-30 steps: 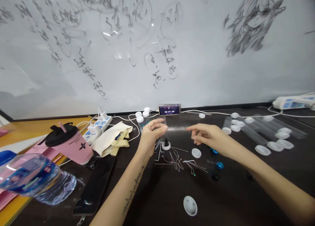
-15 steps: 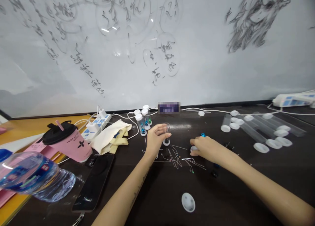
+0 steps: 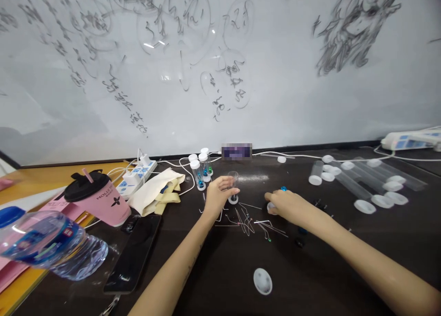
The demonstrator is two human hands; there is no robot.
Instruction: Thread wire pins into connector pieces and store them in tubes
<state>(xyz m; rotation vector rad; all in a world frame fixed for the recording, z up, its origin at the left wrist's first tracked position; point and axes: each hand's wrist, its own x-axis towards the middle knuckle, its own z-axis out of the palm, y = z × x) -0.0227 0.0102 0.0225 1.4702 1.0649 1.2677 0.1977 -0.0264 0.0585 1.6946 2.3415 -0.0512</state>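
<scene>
My left hand (image 3: 218, 194) is wrapped round a small clear tube (image 3: 233, 186) that stands upright on the dark table on its white cap. My right hand (image 3: 285, 203) lies palm down on the table just right of it, fingers curled over a white cap (image 3: 270, 207); a blue bead (image 3: 283, 188) shows just behind the knuckles. Thin bent metal pins (image 3: 246, 222) lie scattered in front of both hands.
Three capped tubes with coloured beads (image 3: 200, 167) stand behind my left hand. Empty tubes and white caps (image 3: 358, 186) lie at the right. A loose cap (image 3: 262, 281) lies near me. At the left are a pink cup (image 3: 95, 201), water bottle (image 3: 48, 246), phone (image 3: 134, 254), power strip (image 3: 136, 176) and cloth bag (image 3: 156, 192).
My right hand has dropped from mid-air down onto the table over the white cap. My left hand has lowered the tube onto the table and kept hold of it.
</scene>
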